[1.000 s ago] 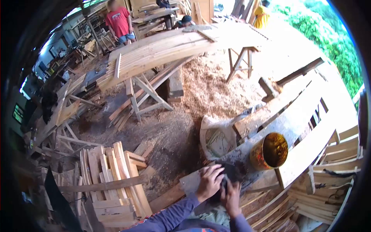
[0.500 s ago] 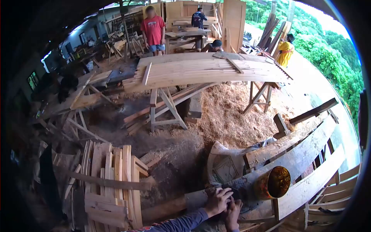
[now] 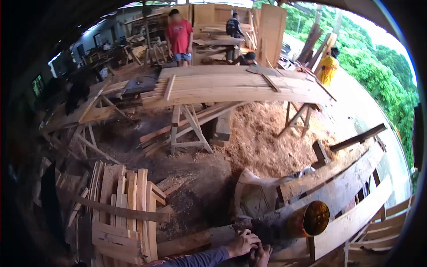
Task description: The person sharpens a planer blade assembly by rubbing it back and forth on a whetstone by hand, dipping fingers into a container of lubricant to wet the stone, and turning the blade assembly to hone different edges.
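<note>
At the near edge of a long grey-stained board, my left hand and my right hand are close together with fingers curled inward. Whatever they pinch is small, dark and mostly hidden behind the fingers. My left hand comes from a dark blue sleeve. Just beyond them the board has a blackened patch, where shapes blend together. To the right of my hands a shiny metal can stands on the board, its open mouth towards me and its inside amber-brown.
A stack of wooden pieces stands left. A pale sack sits beyond the board, with wood shavings behind. Trestles carry a wide slatted panel. A person in red stands beyond it; others are farther back.
The whole view has shifted slightly, so my hands and the can appear a little lower and further left. Both hands stay together with curled fingers. The person in red has turned their head.
</note>
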Tool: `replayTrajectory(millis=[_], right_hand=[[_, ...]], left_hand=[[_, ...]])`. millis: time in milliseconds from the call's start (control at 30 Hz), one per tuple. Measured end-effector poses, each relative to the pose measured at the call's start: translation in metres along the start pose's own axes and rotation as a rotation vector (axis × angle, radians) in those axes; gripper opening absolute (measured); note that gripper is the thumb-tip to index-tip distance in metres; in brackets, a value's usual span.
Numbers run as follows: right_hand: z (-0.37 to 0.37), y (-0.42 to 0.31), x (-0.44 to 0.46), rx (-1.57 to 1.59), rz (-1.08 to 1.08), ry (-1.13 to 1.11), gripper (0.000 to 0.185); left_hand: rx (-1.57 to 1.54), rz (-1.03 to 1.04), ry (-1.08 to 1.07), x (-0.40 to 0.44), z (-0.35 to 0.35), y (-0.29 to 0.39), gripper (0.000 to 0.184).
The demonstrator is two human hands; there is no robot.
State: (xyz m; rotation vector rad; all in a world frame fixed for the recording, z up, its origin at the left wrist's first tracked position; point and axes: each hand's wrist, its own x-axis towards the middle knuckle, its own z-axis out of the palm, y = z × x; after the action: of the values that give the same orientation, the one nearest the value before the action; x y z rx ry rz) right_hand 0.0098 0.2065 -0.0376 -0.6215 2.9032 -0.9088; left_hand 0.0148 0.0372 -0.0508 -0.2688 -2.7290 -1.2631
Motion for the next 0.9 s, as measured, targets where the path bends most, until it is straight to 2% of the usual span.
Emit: replayTrajectory(millis=[67,100,167,200,300,333,400,433,467,533,633,667,733,767,800,900], right_hand=[[-0.003,0.0,0.0,-0.065,-0.116,0.044,0.053],[-0.007,-0.006,0.015,-0.035,-0.049,-0.006,0.053],[-0.016,-0.022,0.043,-0.036,-0.044,0.055,0.047],[-0.015,-0.023,0.04,-0.028,-0.049,0.091,0.046],[-0.027,-0.031,-0.003,-0.016,0.033,-0.007,0.05],[-0.01,-0.01,-0.021,-0.006,-0.021,0.052,0.051],[-0.016,-0.018,-0.001,-0.015,-0.089,0.116,0.049],[-0.017,-0.021,0.023,-0.013,-0.047,0.119,0.048],[-0.02,-0.025,0.038,-0.009,-0.016,0.116,0.047],[-0.027,-0.034,0.042,0.034,0.086,0.098,0.044],[-0.023,-0.025,-0.003,0.039,0.045,0.097,0.049],[-0.015,-0.019,-0.01,0.045,0.06,0.096,0.051],[-0.021,-0.022,0.021,0.014,0.017,0.142,0.055],[-0.018,-0.022,0.036,0.019,0.064,0.115,0.054],[-0.019,-0.021,0.051,0.019,0.087,0.105,0.054],[-0.025,-0.021,0.021,0.027,0.037,0.125,0.052]], left_hand=[[-0.01,-0.01,0.056,0.008,-0.002,0.0,0.036],[0.023,0.042,0.12,0.021,0.001,-0.01,0.033],[0.073,0.05,0.12,0.046,-0.012,-0.015,0.026],[0.071,0.035,0.106,0.046,-0.018,-0.011,0.026],[0.084,0.036,0.037,0.007,-0.015,0.009,0.028],[0.016,0.001,0.027,-0.003,-0.015,0.019,0.028],[0.004,0.043,0.089,0.012,-0.022,0.018,0.03],[-0.085,0.117,0.104,0.034,-0.016,-0.002,0.024],[-0.021,0.065,0.098,0.049,-0.025,-0.003,0.034],[0.005,-0.037,0.046,0.054,-0.034,0.001,0.071],[-0.002,-0.078,0.008,0.004,-0.021,0.015,0.091],[-0.036,-0.14,-0.043,0.002,-0.021,0.016,0.094],[-0.038,0.031,0.155,0.03,-0.014,-0.004,0.094],[-0.062,-0.076,0.066,0.048,-0.025,-0.002,0.092],[0.026,-0.083,0.053,0.062,-0.035,0.002,0.09],[-0.026,-0.079,0.006,0.036,-0.026,0.005,0.094]])
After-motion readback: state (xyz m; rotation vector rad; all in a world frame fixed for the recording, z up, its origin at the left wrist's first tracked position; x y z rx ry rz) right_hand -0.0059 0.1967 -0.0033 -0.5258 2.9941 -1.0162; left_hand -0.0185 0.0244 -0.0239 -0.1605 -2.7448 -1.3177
